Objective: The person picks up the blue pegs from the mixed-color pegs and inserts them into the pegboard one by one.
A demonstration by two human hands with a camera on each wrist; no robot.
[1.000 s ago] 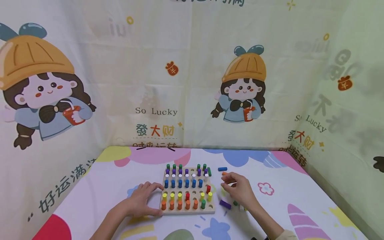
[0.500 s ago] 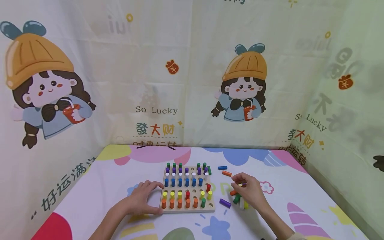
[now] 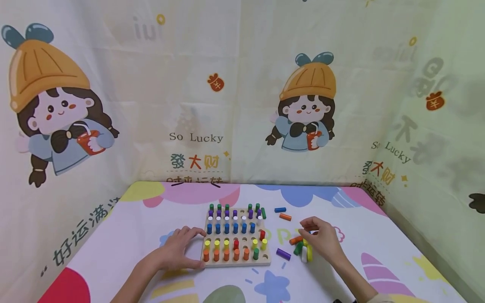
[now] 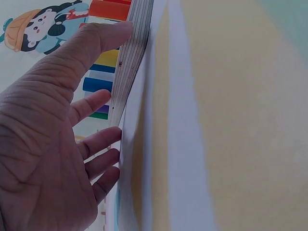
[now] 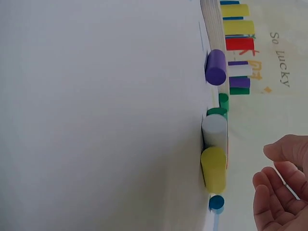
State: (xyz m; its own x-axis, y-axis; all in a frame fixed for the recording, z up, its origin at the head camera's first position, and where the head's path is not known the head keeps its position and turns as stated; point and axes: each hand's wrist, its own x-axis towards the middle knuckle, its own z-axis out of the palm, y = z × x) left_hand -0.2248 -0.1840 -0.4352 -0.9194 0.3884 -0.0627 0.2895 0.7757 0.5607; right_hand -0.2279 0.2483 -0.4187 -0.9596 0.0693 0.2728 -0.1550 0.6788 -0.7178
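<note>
A wooden pegboard (image 3: pixel 238 264) stands on the table, its rows filled with orange, yellow, blue, white, purple and green pegs; some holes are bare. My left hand (image 3: pixel 176 251) rests against its left side, thumb by the near corner and index finger farther back. The left wrist view shows the thumb (image 4: pixel 103 38) on the board's edge, the other fingers spread. Over a small pile of loose pegs hovers my right hand (image 3: pixel 323 240), fingers loosely bent, with no peg visible between them. In the pile are an orange peg (image 3: pixel 296 239), a white peg (image 3: pixel 304 254) and a yellow peg (image 5: pixel 213 171).
A purple peg (image 3: pixel 283 254) lies between the board and the pile. Farther back are a loose blue peg (image 3: pixel 280 209) and an orange peg (image 3: pixel 285 217). One green peg (image 3: pixel 264 213) leans by the board's right side. A printed curtain (image 3: pixel 242 105) hangs behind the table.
My right hand has moved right and a little nearer, from the loose orange peg to above the pile, uncovering that orange peg and more of the pile. My left hand has stayed at the board.
</note>
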